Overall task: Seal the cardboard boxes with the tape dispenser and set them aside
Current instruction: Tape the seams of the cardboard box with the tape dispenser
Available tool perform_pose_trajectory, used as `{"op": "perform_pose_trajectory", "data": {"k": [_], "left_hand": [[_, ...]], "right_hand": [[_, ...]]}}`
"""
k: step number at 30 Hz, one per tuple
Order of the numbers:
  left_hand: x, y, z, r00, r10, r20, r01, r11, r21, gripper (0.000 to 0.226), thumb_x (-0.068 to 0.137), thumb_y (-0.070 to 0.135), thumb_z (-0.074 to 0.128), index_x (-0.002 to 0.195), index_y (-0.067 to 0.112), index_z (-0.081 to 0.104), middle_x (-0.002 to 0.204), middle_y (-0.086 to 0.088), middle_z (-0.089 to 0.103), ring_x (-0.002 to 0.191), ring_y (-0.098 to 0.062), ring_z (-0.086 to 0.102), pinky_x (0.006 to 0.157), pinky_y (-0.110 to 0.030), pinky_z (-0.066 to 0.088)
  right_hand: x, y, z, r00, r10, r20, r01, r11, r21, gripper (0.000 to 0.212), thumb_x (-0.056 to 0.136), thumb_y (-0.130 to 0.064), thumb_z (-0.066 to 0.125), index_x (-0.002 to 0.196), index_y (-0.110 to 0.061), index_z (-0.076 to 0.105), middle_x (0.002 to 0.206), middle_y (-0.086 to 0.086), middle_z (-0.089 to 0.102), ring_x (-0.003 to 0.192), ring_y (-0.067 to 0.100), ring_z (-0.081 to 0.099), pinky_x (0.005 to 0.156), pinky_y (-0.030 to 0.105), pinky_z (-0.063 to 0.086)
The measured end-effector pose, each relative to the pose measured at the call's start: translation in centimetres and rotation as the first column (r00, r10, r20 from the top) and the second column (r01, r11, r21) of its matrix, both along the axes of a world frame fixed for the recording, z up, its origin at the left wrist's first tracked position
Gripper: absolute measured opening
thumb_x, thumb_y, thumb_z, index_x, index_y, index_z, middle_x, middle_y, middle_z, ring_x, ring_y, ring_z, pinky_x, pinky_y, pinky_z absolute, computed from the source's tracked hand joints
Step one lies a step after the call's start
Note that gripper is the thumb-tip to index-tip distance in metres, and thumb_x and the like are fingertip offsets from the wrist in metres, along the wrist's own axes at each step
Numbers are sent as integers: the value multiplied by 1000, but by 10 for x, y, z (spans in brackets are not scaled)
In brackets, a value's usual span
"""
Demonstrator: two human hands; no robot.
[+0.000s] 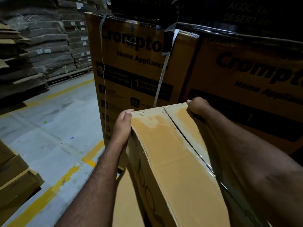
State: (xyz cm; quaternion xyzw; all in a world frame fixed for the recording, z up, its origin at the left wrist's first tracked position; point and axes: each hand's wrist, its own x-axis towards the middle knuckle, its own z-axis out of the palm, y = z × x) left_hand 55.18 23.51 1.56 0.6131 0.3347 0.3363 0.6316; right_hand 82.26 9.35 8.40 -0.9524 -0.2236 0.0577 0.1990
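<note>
I hold a brown cardboard box (165, 153) up in front of me, tilted, with its top face toward the camera. Clear glossy tape runs along the seam between its two top flaps. My left hand (122, 126) grips the far left corner, thumb on the top edge. My right hand (196, 106) grips the far right corner, fingers curled over the edge. No tape dispenser is in view.
Two tall printed appliance cartons (131, 66) (246, 82) stand close ahead, strapped with white bands. Stacked sacks on pallets (49, 43) fill the back left. Flat cardboard piles (14, 176) lie at the near left. A grey floor with yellow lines (54, 128) runs between them.
</note>
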Motion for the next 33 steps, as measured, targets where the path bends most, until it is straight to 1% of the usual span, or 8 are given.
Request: {"op": "perform_pose_trajectory", "data": {"k": [5,9,11,13,17,25,30,33], "left_hand": [[-1,-2,4,996,-77,-48,76,997,-33,43,108,42,33,147,30,49,138,-1,54,126,-23,51,109,-43,43],[-7,-10,12,985,-141,-102,128,984,-120,66,99,64,35,159,36,26,158,-4,41,141,-29,41,120,-51,31],[-10,-19,18,978,-151,-142,135,984,-118,68,105,55,35,163,31,8,164,-5,29,145,-31,35,120,-46,29],[-15,-34,25,973,-157,-172,141,985,-102,72,108,43,40,163,26,-3,164,-8,29,140,-31,41,115,-42,34],[-36,-90,30,961,-129,-244,123,992,-41,78,102,30,51,161,28,2,154,-8,45,129,-31,52,111,-51,43],[-105,-210,32,945,-190,-265,185,982,-43,78,106,42,47,163,23,-2,170,1,10,155,-22,18,119,-35,22],[-129,-250,29,951,-185,-249,179,983,-46,79,104,42,50,163,23,3,169,-1,17,153,-21,24,120,-37,25],[-145,-291,29,960,-191,-203,188,981,-37,83,102,43,54,163,28,0,168,4,18,152,-19,26,119,-36,26]], "right_hand": [[2,0,4,997,-62,-44,61,998,-34,47,106,-42,39,127,-5,56,111,12,59,83,19,56,58,29,37],[-8,-7,-1,997,-55,-47,51,996,-78,67,104,-56,26,154,-12,30,153,17,39,135,34,44,101,43,40],[-13,-17,0,997,-55,-56,50,995,-86,71,102,-60,27,160,-21,13,161,16,27,145,38,31,113,50,33],[-20,-31,0,999,-9,-52,2,992,-129,72,101,-61,30,160,-25,10,162,15,27,145,38,32,114,53,34],[-42,-66,-2,993,115,-10,-114,959,-259,71,101,-62,28,160,-28,7,165,12,17,148,37,25,115,54,31],[-81,-176,25,967,242,-84,-256,892,-373,73,99,-59,44,159,-32,14,162,7,26,144,30,33,116,48,34],[-108,-285,37,950,249,-191,-304,883,-358,74,96,-56,54,157,-44,14,162,2,27,141,26,37,111,38,36],[-131,-348,34,930,212,-300,-282,935,-214,72,98,-43,58,156,-48,14,160,-2,33,134,21,45,108,39,41]]}}
